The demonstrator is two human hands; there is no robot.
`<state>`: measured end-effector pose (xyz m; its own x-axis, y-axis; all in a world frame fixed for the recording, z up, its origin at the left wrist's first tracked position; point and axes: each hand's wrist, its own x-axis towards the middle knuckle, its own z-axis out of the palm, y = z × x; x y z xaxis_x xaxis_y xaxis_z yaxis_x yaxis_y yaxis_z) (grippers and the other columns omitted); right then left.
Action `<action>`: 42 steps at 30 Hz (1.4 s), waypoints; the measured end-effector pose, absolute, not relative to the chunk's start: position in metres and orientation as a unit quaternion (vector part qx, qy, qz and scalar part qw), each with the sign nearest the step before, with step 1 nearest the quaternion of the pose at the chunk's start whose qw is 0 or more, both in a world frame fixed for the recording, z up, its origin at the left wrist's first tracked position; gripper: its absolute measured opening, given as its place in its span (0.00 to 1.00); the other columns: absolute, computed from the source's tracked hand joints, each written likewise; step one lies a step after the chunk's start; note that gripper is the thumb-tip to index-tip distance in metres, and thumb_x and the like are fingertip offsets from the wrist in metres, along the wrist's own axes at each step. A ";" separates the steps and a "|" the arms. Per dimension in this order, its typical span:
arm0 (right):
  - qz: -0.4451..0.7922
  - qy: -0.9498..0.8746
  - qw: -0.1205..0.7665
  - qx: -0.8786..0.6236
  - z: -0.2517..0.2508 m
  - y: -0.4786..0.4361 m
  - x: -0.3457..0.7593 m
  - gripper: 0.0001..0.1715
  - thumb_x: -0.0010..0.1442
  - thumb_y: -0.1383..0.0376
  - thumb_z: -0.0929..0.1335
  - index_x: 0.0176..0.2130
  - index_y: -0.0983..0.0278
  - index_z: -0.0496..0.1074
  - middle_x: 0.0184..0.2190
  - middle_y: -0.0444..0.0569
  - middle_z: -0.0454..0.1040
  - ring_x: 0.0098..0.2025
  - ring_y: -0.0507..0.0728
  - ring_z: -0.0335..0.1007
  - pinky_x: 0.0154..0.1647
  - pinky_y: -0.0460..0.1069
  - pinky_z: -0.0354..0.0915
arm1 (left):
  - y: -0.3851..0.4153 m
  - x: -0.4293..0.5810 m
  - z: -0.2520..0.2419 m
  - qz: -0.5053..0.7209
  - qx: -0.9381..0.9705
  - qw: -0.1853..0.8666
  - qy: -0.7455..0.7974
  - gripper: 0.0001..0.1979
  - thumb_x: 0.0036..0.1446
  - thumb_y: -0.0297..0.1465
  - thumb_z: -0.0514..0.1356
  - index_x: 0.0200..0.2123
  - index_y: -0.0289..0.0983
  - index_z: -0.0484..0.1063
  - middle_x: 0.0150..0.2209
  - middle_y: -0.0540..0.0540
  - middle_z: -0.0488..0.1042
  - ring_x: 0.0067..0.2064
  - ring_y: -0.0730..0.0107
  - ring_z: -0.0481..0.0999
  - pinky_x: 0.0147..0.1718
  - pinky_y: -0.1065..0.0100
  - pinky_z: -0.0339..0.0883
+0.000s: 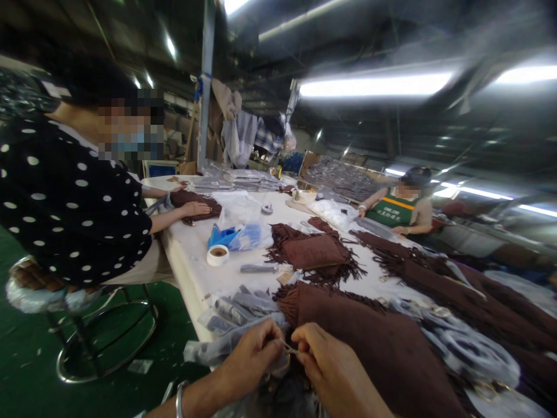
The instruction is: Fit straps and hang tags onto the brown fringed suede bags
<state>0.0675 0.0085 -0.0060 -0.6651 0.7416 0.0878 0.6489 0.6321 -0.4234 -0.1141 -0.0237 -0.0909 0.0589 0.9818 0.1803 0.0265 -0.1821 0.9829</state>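
Head view. Long white counter running away to the right, crowded: roll of tape near the left edge, blue plastic bag just behind it, a folded brown fringed piece lying flat mid-counter, grey packets in clear sleeves heaped at the near edge, stacks of bagged goods at the far end. More brown fringed fabric piled along the right side.

Seated on a stool at the left, a person in a black polka-dot top, hand resting on another brown piece. Farther back on the right, a person in a green apron.

Low in the middle, left hand and right hand close together, fingertips nearly touching, both grips pressed together on a small metal fastener between them. Fastener sitting at the near corner of the large brown fringed fabric, just above the counter's near edge; too small and blurred to read its long axis or which way it points. Fabric stretching away from the hands toward the lower right, fringe along its upper edge. Bangle on the left wrist.
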 end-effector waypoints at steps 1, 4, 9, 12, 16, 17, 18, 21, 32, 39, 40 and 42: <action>0.182 -0.893 0.130 -0.392 -0.007 0.008 0.068 0.13 0.58 0.75 0.62 0.40 0.60 0.68 0.34 0.42 0.72 0.35 0.52 0.69 0.36 0.45 0.57 | -0.024 -0.114 -0.091 0.526 0.561 0.458 0.446 0.08 0.61 0.34 0.55 0.33 0.35 0.66 0.29 0.51 0.66 0.32 0.72 0.65 0.31 0.72 0.58; 0.178 -0.892 0.126 -0.397 -0.009 0.007 0.068 0.13 0.57 0.75 0.62 0.38 0.60 0.68 0.34 0.42 0.72 0.35 0.52 0.69 0.36 0.45 0.57 | -0.026 -0.112 -0.088 0.540 0.547 0.455 0.450 0.06 0.62 0.32 0.53 0.33 0.36 0.65 0.29 0.51 0.68 0.32 0.71 0.67 0.32 0.71 0.60; 0.205 -0.882 0.126 -0.404 -0.001 0.007 0.064 0.14 0.61 0.74 0.61 0.39 0.60 0.71 0.37 0.44 0.74 0.38 0.53 0.70 0.39 0.45 0.59 | -0.029 -0.108 -0.079 0.529 0.607 0.373 0.462 0.07 0.66 0.32 0.50 0.34 0.38 0.63 0.30 0.50 0.70 0.33 0.69 0.69 0.34 0.70 0.61; 0.212 -0.876 0.122 -0.415 0.004 0.008 0.062 0.16 0.65 0.71 0.59 0.39 0.60 0.73 0.37 0.45 0.75 0.38 0.53 0.71 0.39 0.45 0.59 | -0.028 -0.108 -0.080 0.505 0.650 0.290 0.488 0.07 0.68 0.32 0.48 0.37 0.39 0.62 0.30 0.50 0.69 0.32 0.68 0.69 0.33 0.68 0.59; 0.186 -0.881 0.110 -0.421 0.004 0.009 0.059 0.16 0.66 0.70 0.59 0.38 0.60 0.75 0.36 0.45 0.74 0.38 0.53 0.71 0.39 0.45 0.59 | -0.025 -0.111 -0.084 0.490 0.661 0.233 0.519 0.07 0.69 0.32 0.45 0.39 0.39 0.60 0.30 0.49 0.68 0.30 0.67 0.69 0.32 0.67 0.58; 0.183 -0.882 0.110 -0.419 0.003 0.010 0.058 0.16 0.66 0.70 0.60 0.38 0.59 0.75 0.36 0.45 0.74 0.38 0.52 0.71 0.39 0.45 0.58 | -0.024 -0.112 -0.084 0.493 0.658 0.231 0.521 0.07 0.69 0.32 0.45 0.39 0.39 0.60 0.30 0.49 0.69 0.31 0.66 0.70 0.32 0.67 0.59; 0.183 -0.883 0.111 -0.417 0.003 0.010 0.057 0.16 0.65 0.70 0.60 0.38 0.59 0.75 0.36 0.44 0.74 0.38 0.52 0.71 0.39 0.44 0.58 | -0.024 -0.112 -0.084 0.496 0.656 0.230 0.520 0.07 0.69 0.32 0.45 0.39 0.40 0.60 0.30 0.48 0.69 0.31 0.66 0.70 0.32 0.67 0.59; 0.185 -0.881 0.120 -0.419 0.003 0.011 0.054 0.10 0.63 0.69 0.64 0.37 0.58 0.75 0.35 0.43 0.75 0.38 0.52 0.71 0.39 0.45 0.57 | -0.023 -0.112 -0.081 0.497 0.662 0.229 0.511 0.07 0.69 0.32 0.45 0.39 0.40 0.60 0.31 0.48 0.69 0.31 0.67 0.70 0.31 0.68 0.59; 0.230 -0.848 0.175 -0.444 0.005 0.013 0.053 0.09 0.60 0.67 0.64 0.31 0.62 0.72 0.28 0.42 0.75 0.31 0.52 0.69 0.32 0.45 0.55 | -0.025 -0.107 -0.069 0.548 0.616 0.317 0.470 0.11 0.69 0.35 0.47 0.37 0.38 0.64 0.33 0.49 0.69 0.34 0.68 0.69 0.34 0.69 0.61; 0.223 -0.856 0.182 -0.430 -0.003 0.011 0.057 0.09 0.59 0.70 0.64 0.33 0.61 0.73 0.31 0.42 0.74 0.33 0.52 0.69 0.34 0.45 0.57 | -0.025 -0.108 -0.069 0.549 0.600 0.332 0.477 0.12 0.69 0.34 0.47 0.34 0.38 0.65 0.30 0.50 0.68 0.33 0.68 0.69 0.35 0.68 0.61; 0.222 -0.859 0.179 -0.426 -0.003 0.010 0.057 0.09 0.59 0.70 0.64 0.33 0.60 0.74 0.32 0.42 0.74 0.34 0.52 0.70 0.35 0.45 0.57 | -0.025 -0.108 -0.069 0.550 0.599 0.326 0.482 0.12 0.69 0.34 0.47 0.34 0.38 0.65 0.30 0.50 0.68 0.33 0.68 0.69 0.35 0.68 0.61; 0.217 -0.863 0.171 -0.423 -0.003 0.008 0.056 0.08 0.60 0.69 0.65 0.35 0.60 0.74 0.33 0.42 0.73 0.36 0.52 0.70 0.37 0.45 0.57 | -0.024 -0.109 -0.069 0.550 0.599 0.310 0.493 0.12 0.69 0.35 0.47 0.34 0.38 0.65 0.29 0.50 0.68 0.32 0.68 0.69 0.34 0.68 0.60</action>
<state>0.0558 0.0078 -0.0026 -0.5834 0.8045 0.1114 0.6562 0.5478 -0.5189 -0.1085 -0.0243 -0.0693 -0.0906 0.9311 0.3535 0.2497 -0.3223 0.9131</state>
